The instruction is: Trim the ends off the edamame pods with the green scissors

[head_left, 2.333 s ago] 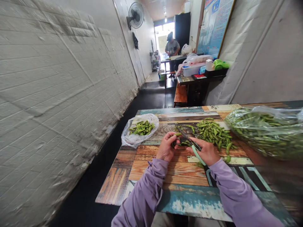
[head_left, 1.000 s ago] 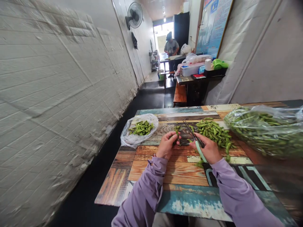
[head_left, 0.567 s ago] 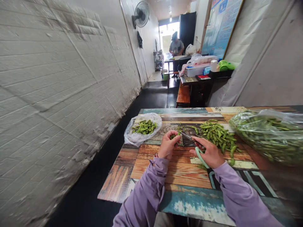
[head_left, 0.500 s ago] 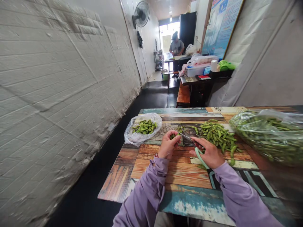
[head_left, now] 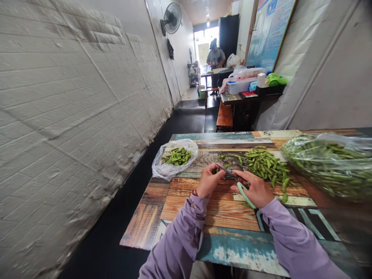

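Observation:
My right hand (head_left: 254,188) grips a pair of scissors (head_left: 242,190) by pale green handles, the blades pointing left toward my other hand. Between the fingers of my left hand (head_left: 208,180) is a green soybean pod (head_left: 215,170), mostly covered by those fingers. The blade tips lie right at that pod. A pile of loose pods (head_left: 266,164) is spread on the table behind my right hand. To the left, an opened clear plastic bag (head_left: 161,169) holds several trimmed-looking pods (head_left: 178,155). Small scraps (head_left: 222,157) lie beyond my left hand.
A large clear bag full of pods (head_left: 331,166) stands at the right of the patterned table (head_left: 186,209). Behind are a bench (head_left: 224,115) and another table with boxes (head_left: 240,86). A person (head_left: 216,58) stands far back. A white wall (head_left: 72,116) runs along the left.
My left hand has shifted slightly right and down, closer to my right hand. The scissor blades now lie nearer its fingertips. The piles look the same.

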### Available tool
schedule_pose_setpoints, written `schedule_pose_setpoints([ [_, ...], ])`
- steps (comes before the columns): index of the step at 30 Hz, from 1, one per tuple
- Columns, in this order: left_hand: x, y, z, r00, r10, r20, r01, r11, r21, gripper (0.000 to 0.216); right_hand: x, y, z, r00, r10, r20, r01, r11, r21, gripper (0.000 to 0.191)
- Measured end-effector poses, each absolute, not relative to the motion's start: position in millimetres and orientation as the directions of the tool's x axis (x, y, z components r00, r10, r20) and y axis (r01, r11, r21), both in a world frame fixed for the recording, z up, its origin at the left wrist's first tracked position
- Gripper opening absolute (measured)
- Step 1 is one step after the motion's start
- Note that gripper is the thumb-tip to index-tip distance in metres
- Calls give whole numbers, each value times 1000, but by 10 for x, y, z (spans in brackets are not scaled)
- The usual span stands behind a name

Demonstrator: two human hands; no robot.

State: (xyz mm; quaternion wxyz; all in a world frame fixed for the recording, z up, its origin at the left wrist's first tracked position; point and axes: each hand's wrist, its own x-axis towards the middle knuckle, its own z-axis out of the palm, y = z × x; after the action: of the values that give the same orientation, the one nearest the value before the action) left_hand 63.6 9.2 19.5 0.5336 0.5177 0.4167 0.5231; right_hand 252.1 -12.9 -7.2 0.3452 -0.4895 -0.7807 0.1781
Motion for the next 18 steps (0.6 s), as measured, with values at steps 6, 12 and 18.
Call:
schedule_pose_setpoints([
  [6, 617, 114, 174, 50, 982, 183, 0, -183, 983, 12, 2534, -127, -85, -278, 874, 398, 648, 477, -594, 41],
  [12, 623, 100, 197, 37, 992, 123, -69, -120, 990, 16, 2539, -116, -79, -216, 895, 390, 667, 427, -610, 40],
  [18, 604, 108, 210, 73, 985, -155, -398, 171, 901, 36, 2561, -95, -77, -152, 888, 435, 678, 414, -607, 45],
])
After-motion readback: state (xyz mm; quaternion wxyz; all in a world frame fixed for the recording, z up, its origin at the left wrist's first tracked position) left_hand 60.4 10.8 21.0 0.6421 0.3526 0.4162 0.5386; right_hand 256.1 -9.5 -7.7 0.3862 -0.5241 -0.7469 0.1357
